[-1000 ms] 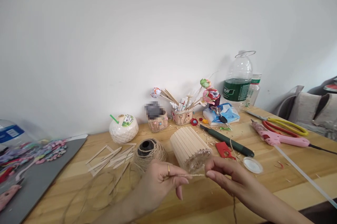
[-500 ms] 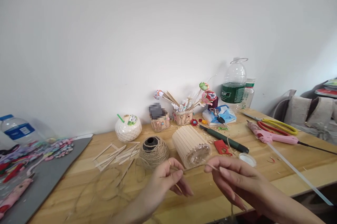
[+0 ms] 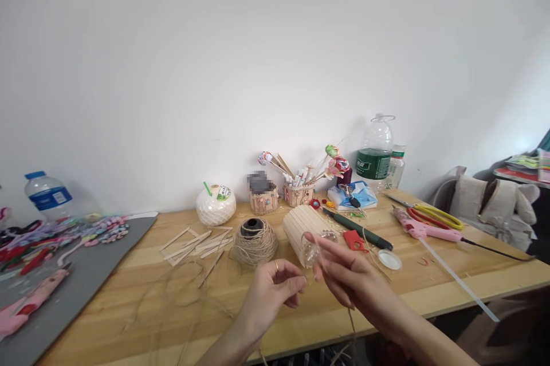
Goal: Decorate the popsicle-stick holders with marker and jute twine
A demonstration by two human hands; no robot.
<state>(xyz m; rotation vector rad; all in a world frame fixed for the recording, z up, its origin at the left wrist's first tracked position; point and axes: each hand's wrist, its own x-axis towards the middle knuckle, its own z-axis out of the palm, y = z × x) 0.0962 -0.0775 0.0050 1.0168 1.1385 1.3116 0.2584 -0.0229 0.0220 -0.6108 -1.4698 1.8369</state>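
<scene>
My left hand (image 3: 272, 291) is closed, thumb and forefinger pinching a strand of jute twine (image 3: 351, 320). Close beside it, my right hand (image 3: 350, 268) also grips the twine, which bends in a small loop at its fingertips. One length hangs from under the right hand past the table edge. Behind the hands lies a cylinder of pale wooden sticks (image 3: 296, 227) on its side, its clear end partly hidden by my right fingers. A cone of twine (image 3: 260, 248) stands behind my left hand, with loose coils trailing to its left.
Loose craft sticks (image 3: 189, 246) and a white coconut (image 3: 216, 211) are on the left. To the right are a green cutter-like tool (image 3: 361, 228), a white lid (image 3: 389, 260), a pink glue gun (image 3: 429, 231) and scissors (image 3: 436, 215). A grey mat (image 3: 98, 263) holds braided yarn.
My right hand has moved left, closer to my left hand, and the twine between them now bends into a small loop. The camera view has shifted slightly.
</scene>
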